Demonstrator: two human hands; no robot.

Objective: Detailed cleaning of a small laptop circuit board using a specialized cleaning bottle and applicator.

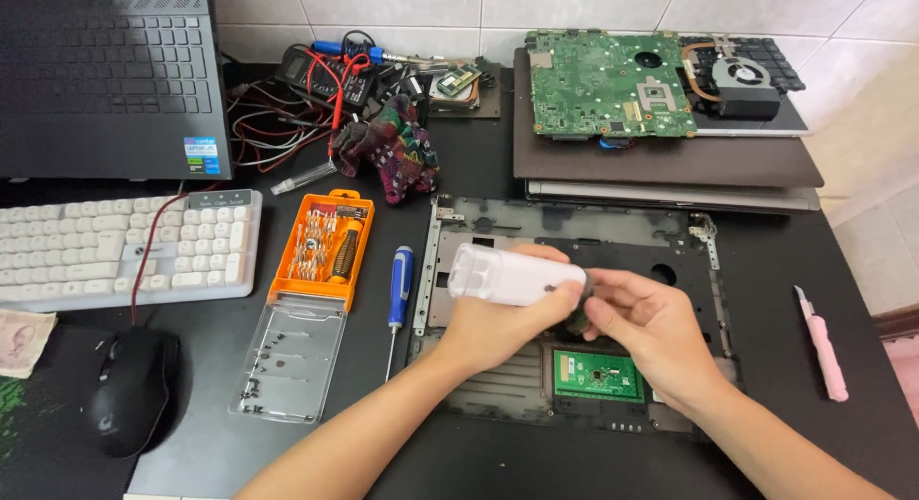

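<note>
Head view, centre frame: left hand [493, 323] in closed grip around white plastic container [512, 275], above opened laptop base [574, 313] on desk [842, 261]. Right hand [646, 333] fingertips pinched at container's right end; held item too small to tell. Blue screwdriver [399, 289] and orange bit case [321, 246] lying left of base.

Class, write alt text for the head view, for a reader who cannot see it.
Two bare hands work over an opened laptop base: the left hand holds a white plastic case, the right hand touches its end. A blue screwdriver lies left.
</note>
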